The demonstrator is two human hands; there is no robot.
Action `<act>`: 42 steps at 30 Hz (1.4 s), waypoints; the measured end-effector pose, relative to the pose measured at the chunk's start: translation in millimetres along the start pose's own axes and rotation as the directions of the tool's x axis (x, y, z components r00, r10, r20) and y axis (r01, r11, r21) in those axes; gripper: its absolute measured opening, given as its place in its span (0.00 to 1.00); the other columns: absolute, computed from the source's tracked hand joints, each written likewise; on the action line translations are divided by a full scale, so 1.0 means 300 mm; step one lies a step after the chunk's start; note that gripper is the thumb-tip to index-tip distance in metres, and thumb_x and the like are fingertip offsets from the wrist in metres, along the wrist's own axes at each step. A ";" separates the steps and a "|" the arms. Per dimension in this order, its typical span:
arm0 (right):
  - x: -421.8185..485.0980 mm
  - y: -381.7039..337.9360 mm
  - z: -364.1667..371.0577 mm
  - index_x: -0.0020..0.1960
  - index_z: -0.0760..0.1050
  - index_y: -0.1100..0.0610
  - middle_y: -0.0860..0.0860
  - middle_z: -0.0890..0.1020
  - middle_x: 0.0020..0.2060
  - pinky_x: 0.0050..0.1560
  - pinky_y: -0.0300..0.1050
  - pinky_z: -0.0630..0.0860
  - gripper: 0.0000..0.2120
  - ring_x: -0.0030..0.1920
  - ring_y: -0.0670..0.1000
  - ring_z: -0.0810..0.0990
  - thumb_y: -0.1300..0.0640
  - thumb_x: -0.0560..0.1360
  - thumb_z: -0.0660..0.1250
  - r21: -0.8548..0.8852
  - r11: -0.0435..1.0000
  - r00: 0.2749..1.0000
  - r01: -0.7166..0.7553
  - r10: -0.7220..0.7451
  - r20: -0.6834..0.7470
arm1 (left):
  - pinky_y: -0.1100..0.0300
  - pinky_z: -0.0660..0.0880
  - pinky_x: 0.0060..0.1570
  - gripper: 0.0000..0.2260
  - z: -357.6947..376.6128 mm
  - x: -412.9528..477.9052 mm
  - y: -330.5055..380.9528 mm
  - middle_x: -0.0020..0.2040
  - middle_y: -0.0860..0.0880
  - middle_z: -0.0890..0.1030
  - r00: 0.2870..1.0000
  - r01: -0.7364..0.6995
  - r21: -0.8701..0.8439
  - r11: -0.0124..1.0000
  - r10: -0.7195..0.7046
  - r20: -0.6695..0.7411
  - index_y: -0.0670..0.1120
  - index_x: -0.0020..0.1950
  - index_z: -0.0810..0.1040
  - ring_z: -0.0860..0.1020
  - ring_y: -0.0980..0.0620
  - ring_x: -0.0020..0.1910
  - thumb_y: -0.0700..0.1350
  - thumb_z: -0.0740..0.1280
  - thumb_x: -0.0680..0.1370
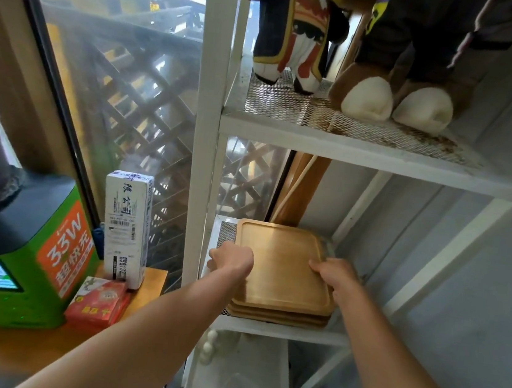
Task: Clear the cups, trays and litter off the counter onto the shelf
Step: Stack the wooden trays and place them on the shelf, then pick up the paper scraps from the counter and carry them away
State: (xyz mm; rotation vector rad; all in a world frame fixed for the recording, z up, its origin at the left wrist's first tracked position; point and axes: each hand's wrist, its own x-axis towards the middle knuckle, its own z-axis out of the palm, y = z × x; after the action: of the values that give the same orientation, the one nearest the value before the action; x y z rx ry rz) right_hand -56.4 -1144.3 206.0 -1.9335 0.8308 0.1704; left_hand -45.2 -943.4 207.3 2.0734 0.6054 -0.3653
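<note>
Your wooden trays (284, 271) lie stacked flat on the middle mesh level of the white shelf (207, 123). Your left hand (232, 257) is closed on the stack's left edge; your right hand (337, 273) grips its right edge, fingers curled over the rim. Plush toys (390, 91) stand on the level above. Left of the shelf, a white box (126, 229) stands upright on the counter (145, 296).
</note>
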 end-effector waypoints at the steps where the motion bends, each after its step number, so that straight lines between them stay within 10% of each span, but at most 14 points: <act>1: 0.000 0.003 0.001 0.61 0.78 0.62 0.60 0.82 0.56 0.61 0.59 0.77 0.17 0.56 0.60 0.80 0.55 0.76 0.72 -0.006 1.000 1.000 0.006 -0.006 0.000 | 0.47 0.76 0.59 0.18 0.001 0.000 -0.004 0.62 0.39 0.72 1.000 -0.009 0.000 1.000 0.009 -0.001 0.40 0.67 0.72 0.76 0.41 0.55 0.45 0.58 0.80; 12: -0.144 0.053 0.012 0.70 0.71 0.59 0.58 0.79 0.62 0.57 0.52 0.76 0.25 0.59 0.60 0.78 0.53 0.76 0.71 -0.228 0.972 0.993 0.052 -0.075 -0.093 | 0.50 0.71 0.60 0.15 -0.011 -0.057 -0.069 0.66 0.40 0.72 0.991 -0.125 0.106 0.986 0.121 0.049 0.41 0.67 0.72 0.72 0.40 0.63 0.42 0.61 0.80; 20: -0.432 0.098 0.062 0.60 0.76 0.62 0.57 0.80 0.48 0.44 0.43 0.72 0.15 0.46 0.56 0.77 0.65 0.74 0.65 -0.412 0.909 0.971 0.061 -0.150 -0.185 | 0.63 0.75 0.34 0.03 -0.129 -0.212 -0.206 0.44 0.45 0.77 0.930 -0.257 0.063 0.964 0.229 0.288 0.40 0.48 0.75 0.77 0.51 0.41 0.39 0.63 0.79; 24: -0.639 0.106 0.164 0.55 0.79 0.60 0.57 0.82 0.50 0.43 0.43 0.74 0.10 0.43 0.53 0.77 0.60 0.75 0.66 -0.475 0.878 0.970 0.067 -0.169 -0.176 | 0.49 0.82 0.48 0.09 -0.219 -0.307 -0.327 0.53 0.38 0.82 0.844 -0.334 -0.034 0.942 0.315 0.434 0.37 0.54 0.78 0.82 0.40 0.53 0.40 0.65 0.76; 30: -0.974 0.106 0.532 0.46 0.78 0.59 0.57 0.79 0.45 0.52 0.51 0.78 0.08 0.47 0.58 0.79 0.53 0.75 0.69 -0.509 0.853 0.986 0.116 -0.162 -0.047 | 0.60 0.80 0.39 0.10 -0.568 -0.328 -0.664 0.45 0.49 0.84 0.745 -0.587 0.075 0.806 0.502 0.440 0.51 0.52 0.82 0.82 0.52 0.42 0.53 0.70 0.73; 33: -1.127 0.111 0.814 0.52 0.80 0.57 0.58 0.83 0.51 0.50 0.49 0.78 0.14 0.54 0.59 0.82 0.47 0.77 0.65 -0.590 0.794 0.987 0.150 -0.159 0.038 | 0.57 0.78 0.49 0.15 -0.803 -0.270 -0.877 0.52 0.48 0.81 0.747 -0.651 0.256 0.715 0.541 0.387 0.47 0.55 0.78 0.81 0.48 0.50 0.55 0.66 0.75; 42: -1.529 0.073 1.641 0.57 0.73 0.55 0.56 0.80 0.56 0.50 0.48 0.74 0.14 0.55 0.58 0.78 0.48 0.76 0.63 -0.663 0.576 0.875 0.478 -0.251 0.413 | 0.49 0.77 0.49 0.09 -1.561 -0.104 -1.471 0.55 0.44 0.78 0.889 -0.445 0.608 0.658 0.408 0.209 0.47 0.53 0.71 0.79 0.41 0.55 0.47 0.63 0.75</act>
State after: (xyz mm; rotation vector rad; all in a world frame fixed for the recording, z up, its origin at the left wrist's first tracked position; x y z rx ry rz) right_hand -305.6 -521.7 147.5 -2.7404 0.1071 0.5978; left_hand -302.1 -354.1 165.8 2.7701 -0.1036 -0.3818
